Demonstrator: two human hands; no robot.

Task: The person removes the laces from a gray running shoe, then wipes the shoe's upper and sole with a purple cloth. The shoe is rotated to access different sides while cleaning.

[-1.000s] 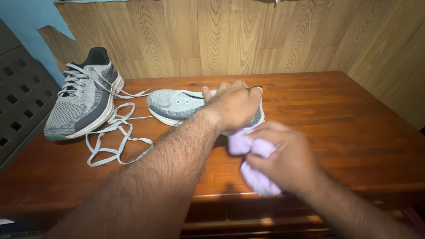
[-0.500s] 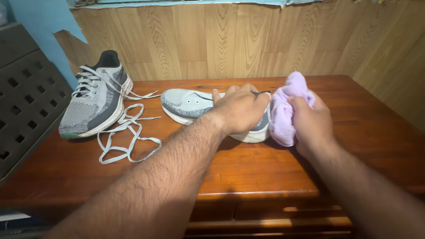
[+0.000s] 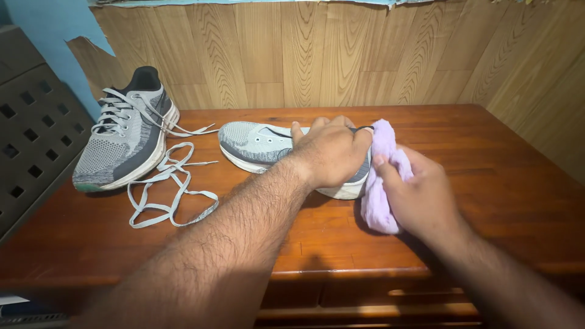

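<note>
Unlaced grey knit sneaker (image 3: pixel 259 146) lying mid-surface (image 3: pixel 487 176), heel pinned under left hand (image 3: pixel 329 152), grip closed over its collar. Right hand (image 3: pixel 420 195) clutching bunched lilac cloth (image 3: pixel 378 183), seemingly touching the heel. Best kept pinned firmly, wiped with short strokes. Laced sneaker (image 3: pixel 122 143) and loose lace (image 3: pixel 167 189) lying left.

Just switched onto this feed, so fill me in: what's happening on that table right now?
A person is holding a grey unlaced sneaker down on the wooden table with the left hand, gripping its heel end. The right hand presses a bunched lilac cloth against the back of that shoe. The removed grey lace lies loose on the table to the left, beside a second, laced sneaker.
</note>
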